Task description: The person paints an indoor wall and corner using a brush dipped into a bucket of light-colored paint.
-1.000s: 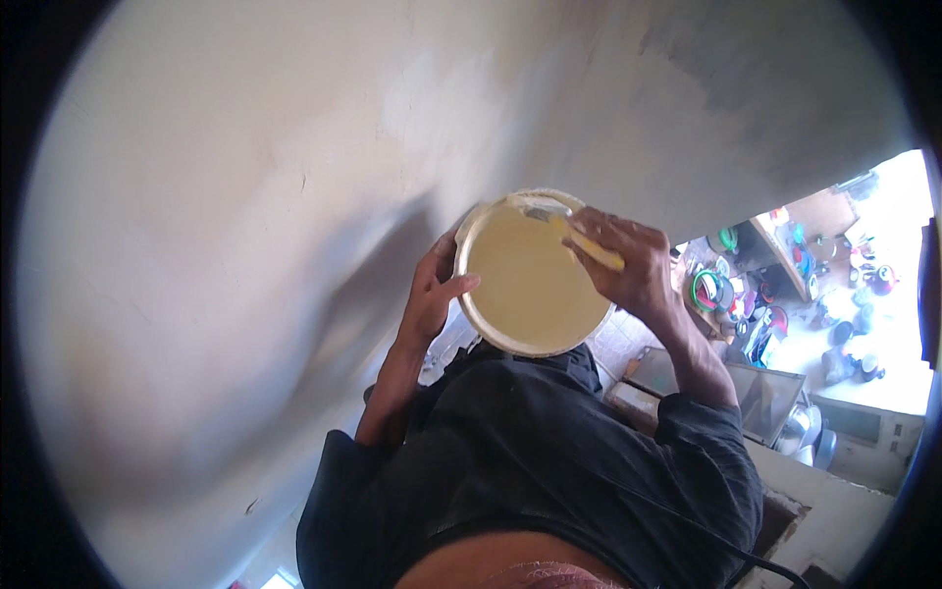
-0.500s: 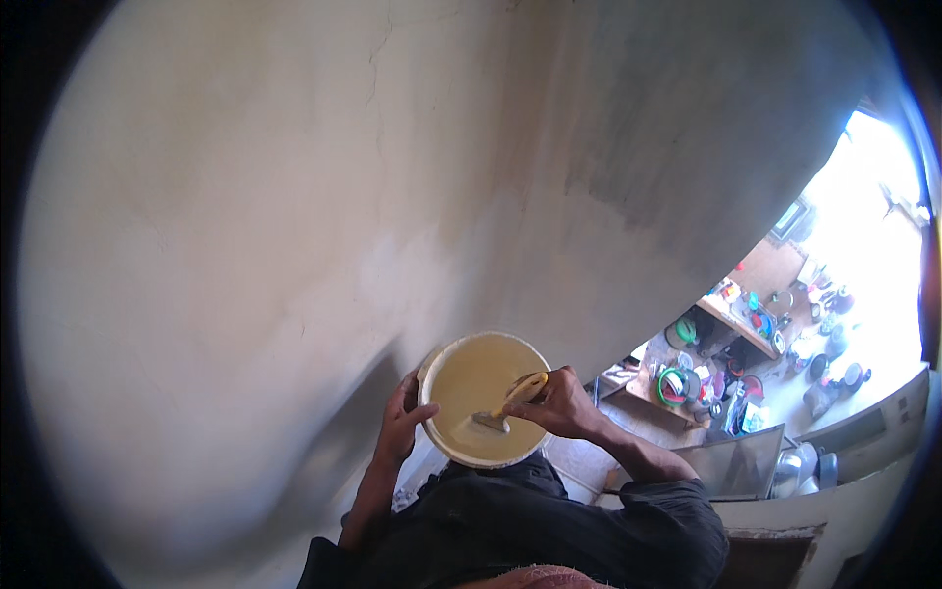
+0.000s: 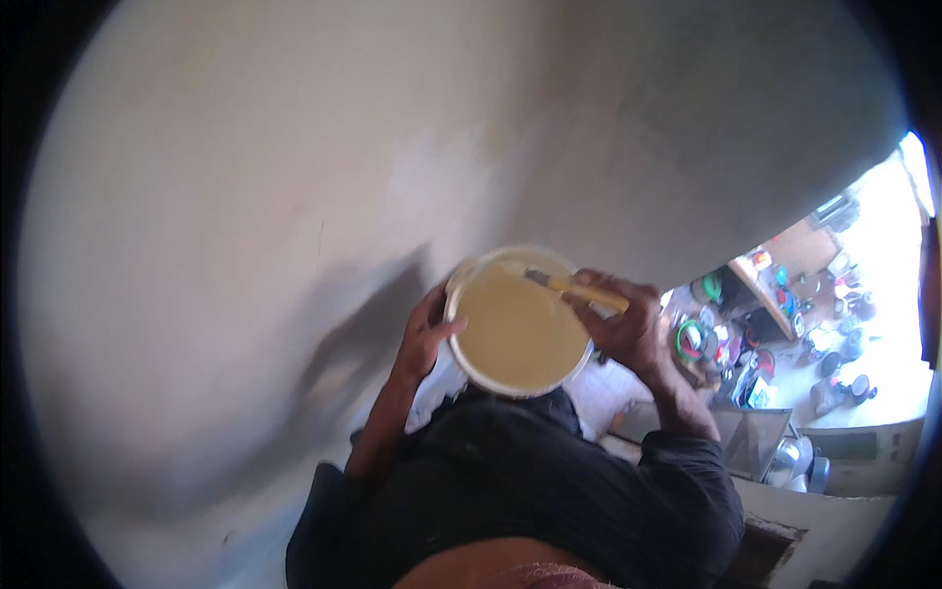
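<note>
A round white bucket (image 3: 473, 376) of cream-coloured paint (image 3: 520, 339) is held up in front of my body, close to the wall. My left hand (image 3: 428, 329) grips its left rim, thumb over the edge and the fingers hidden behind the outer side. In my right hand (image 3: 628, 319) is a paintbrush (image 3: 579, 290) with a yellowish handle, its fingers closed round that handle. The brush points left across the bucket's far rim, its metal band over the far part of the opening. Its bristles are blurred against the rim.
A large stained wall (image 3: 294, 147) fills the left and far side. Low on the right, a wooden table (image 3: 770, 299), a green-rimmed basket (image 3: 690, 337) and many household items stand on the floor. Metal pots (image 3: 788, 459) sit at the lower right beside a ledge (image 3: 824, 494).
My right hand has lifted the brush from the paint to the bucket's far rim and turned it leftward. The bucket and both hands appear higher in view.
</note>
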Demonstrator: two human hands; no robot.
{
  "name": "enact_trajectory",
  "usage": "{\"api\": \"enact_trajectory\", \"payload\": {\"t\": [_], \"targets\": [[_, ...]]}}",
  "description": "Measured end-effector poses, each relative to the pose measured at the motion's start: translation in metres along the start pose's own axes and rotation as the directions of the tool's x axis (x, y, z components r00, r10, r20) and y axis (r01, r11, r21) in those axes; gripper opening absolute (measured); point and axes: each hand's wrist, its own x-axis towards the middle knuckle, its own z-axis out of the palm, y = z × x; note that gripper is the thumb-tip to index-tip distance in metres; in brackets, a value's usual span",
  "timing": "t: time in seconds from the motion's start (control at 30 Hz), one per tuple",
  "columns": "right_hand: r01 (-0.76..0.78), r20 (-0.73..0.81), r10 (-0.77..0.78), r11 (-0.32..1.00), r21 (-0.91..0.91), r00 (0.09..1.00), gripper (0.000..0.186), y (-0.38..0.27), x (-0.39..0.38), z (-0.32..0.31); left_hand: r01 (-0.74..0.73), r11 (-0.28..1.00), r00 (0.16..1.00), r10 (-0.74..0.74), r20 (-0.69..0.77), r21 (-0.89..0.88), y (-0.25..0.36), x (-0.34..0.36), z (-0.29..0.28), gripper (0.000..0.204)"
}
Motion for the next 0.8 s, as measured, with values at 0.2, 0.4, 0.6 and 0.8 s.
{"api": "enact_trajectory", "payload": {"t": [0.2, 0.4, 0.6, 0.8], "targets": [[-0.423, 0.375, 0.303, 0.855, 0.299, 0.876, 0.024, -0.003, -0.016, 0.017, -0.024, 1.0, 0.999, 0.025, -0.026, 0.02, 0.012, -0.002, 0.0, 0.072], [-0.37, 0.293, 0.284, 0.879, 0.301, 0.913, 0.026, 0.01, -0.001, 0.026, -0.022, 1.0, 0.999, 0.022, -0.024, 0.015, 0.008, -0.002, -0.002, 0.075], [0.093, -0.036, -0.094, 0.995, -0.044, 0.995, 0.018, 0.022, 0.021, 0.019, -0.009, 1.0, 0.999, 0.009, 0.038, 0.022, 0.007, 0.006, -0.009, 0.078], [-0.004, -0.311, -0.043, 0.989, -0.15, 0.95, 0.021, 0.028, 0.075, -0.04, -0.013, 1.0, 1.0, 0.013, -0.013, -0.016, 0.003, -0.001, -0.01, 0.078]]}}
